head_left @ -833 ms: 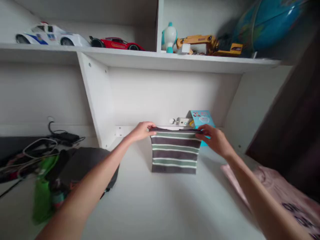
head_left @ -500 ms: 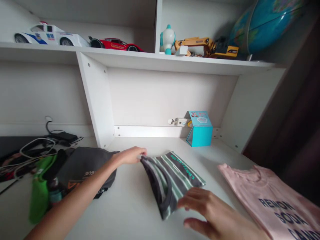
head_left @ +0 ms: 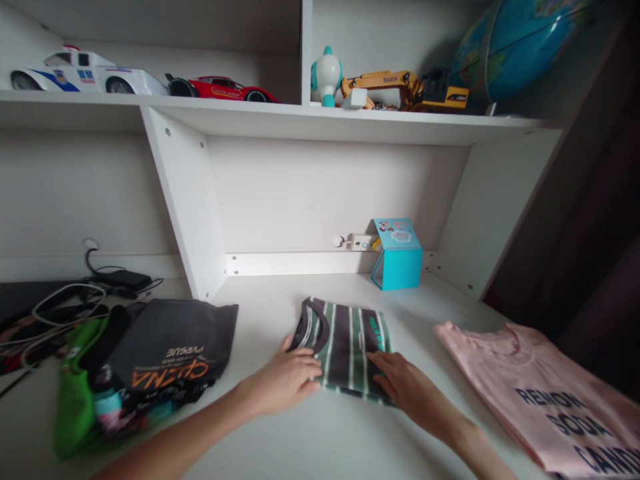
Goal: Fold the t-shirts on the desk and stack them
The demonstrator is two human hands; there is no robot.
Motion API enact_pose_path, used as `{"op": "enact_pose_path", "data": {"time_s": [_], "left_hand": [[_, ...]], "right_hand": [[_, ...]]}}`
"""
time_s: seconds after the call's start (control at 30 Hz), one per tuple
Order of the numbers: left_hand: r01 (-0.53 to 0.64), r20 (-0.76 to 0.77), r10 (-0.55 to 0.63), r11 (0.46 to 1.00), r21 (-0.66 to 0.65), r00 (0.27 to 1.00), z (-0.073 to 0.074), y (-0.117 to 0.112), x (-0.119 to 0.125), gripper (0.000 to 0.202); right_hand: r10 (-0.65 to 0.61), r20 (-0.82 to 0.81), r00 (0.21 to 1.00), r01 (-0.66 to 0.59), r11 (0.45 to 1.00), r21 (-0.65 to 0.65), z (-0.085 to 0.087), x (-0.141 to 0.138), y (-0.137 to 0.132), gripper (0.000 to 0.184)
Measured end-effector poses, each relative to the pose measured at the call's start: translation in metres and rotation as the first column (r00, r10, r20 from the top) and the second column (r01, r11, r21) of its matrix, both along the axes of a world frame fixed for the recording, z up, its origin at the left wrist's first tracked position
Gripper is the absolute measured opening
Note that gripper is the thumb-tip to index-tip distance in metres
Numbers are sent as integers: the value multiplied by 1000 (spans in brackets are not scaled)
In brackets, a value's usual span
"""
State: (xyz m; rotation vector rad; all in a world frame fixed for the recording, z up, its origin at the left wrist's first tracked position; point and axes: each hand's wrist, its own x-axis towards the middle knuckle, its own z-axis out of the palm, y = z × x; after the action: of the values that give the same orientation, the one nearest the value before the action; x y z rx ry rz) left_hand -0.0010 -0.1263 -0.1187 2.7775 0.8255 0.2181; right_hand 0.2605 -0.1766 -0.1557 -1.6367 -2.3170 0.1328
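The white tabletop (head_left: 300,437) carries a striped shirt (head_left: 343,340), your left grip (head_left: 280,381) and right grip (head_left: 413,395) resting open on it. Right of both lies a pink shirt (head_left: 530,377).

Desk (head_left: 280,443) softly lit | globe (head_left: 520,50) struck by glare and stretched by edge distortion | upper-left compartment (head_left: 185,33) shaded | right edge sunk in darkness | green cloth (head_left: 75,410) blurred

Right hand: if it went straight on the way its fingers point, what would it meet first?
The striped shirt: the right hand appears to rest on it, so it would likely slide over the stripes toward the collar. Contact depth is hard to judge from one view.
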Motion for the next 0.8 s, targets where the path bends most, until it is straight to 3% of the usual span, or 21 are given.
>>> {"op": "enact_pose_path", "data": {"time_s": [0.1,0.2,0.27,0.33,0.4,0.5,0.63,0.7,0.8], "left_hand": [[-177,-19,178,983,39,984,-13,41,-19,31],[-306,17,306,951,51,952,-23,62,-26,36],[-382,60,379,923,44,923,-27,64,-25,37],[-422,91,419,907,4,903,-29,59,-21,36],[-406,140,419,907,-110,897,-32,54,-16,36],[-353,265,459,862,-364,848,-39,52,-8,46],[-312,356,620,712,-629,699,-41,53,2,53],[-230,366,678,621,-749,638,-35,50,5,50],[-115,339,681,529,-841,650,-24,39,11,46]], "right_hand": [[89,-43,995,-89,996,-14,10,-29,-35,38],[164,-182,970,-177,983,-58,22,-37,-49,34],[-18,-160,987,12,999,-43,22,-25,-43,30],[-281,-87,956,281,960,-19,13,-7,-30,26],[-415,-59,908,414,910,-31,-1,9,-16,21],[-415,-117,902,409,909,-73,-16,17,1,14],[-438,-222,871,429,899,-93,-18,14,12,7],[-444,-289,848,434,895,-103,-15,15,14,10],[-428,-387,816,418,901,-115,-10,23,13,27]]}}
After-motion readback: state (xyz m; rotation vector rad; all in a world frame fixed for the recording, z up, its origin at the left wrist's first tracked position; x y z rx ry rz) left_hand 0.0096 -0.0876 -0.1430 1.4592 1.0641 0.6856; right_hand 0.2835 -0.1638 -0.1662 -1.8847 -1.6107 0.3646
